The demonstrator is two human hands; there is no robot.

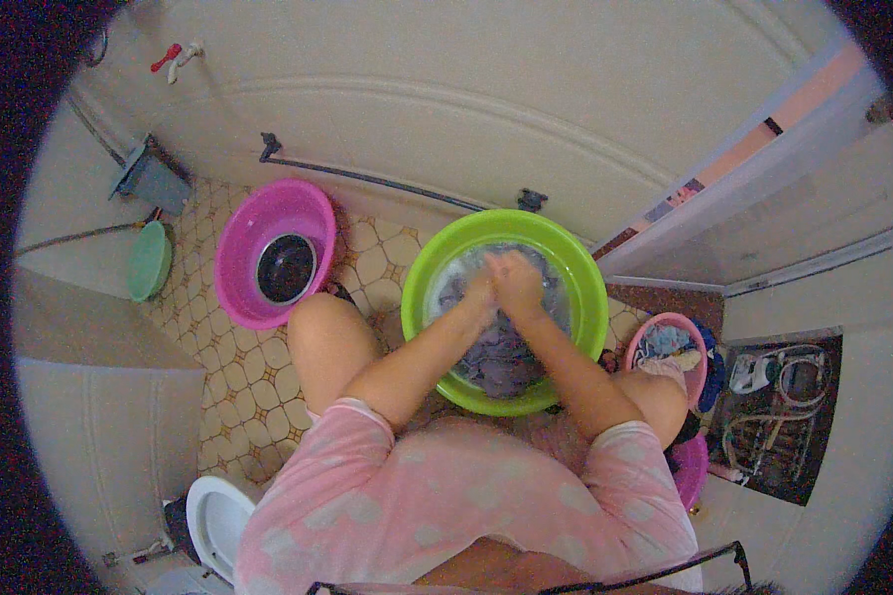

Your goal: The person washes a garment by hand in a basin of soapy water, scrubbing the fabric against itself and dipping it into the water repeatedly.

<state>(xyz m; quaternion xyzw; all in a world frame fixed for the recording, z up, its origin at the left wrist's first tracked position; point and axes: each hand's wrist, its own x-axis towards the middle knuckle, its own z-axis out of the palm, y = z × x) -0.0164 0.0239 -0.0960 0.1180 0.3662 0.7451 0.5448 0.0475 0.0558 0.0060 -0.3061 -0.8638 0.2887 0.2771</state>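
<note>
A lime-green plastic basin [594, 327] sits on the floor before me, between my knees. Inside it lies wet dark grey cloth [502, 357] in cloudy, sudsy water [450, 279]. My left hand [482, 286] and my right hand [519, 281] are pressed together over the far half of the basin. Their fingers look curled around a part of the grey cloth, though motion blur and the hands themselves hide most of what is between them. Both forearms reach in over the near rim.
Left stands a pink basin [231, 260] holding a round dark-bottomed bowl [286, 269]. A pink basket of clothes [666, 338] is by my right knee, with a magenta tub [690, 468] behind it. A wall bar [376, 178] runs beyond; a white toilet seat [219, 520] is lower left.
</note>
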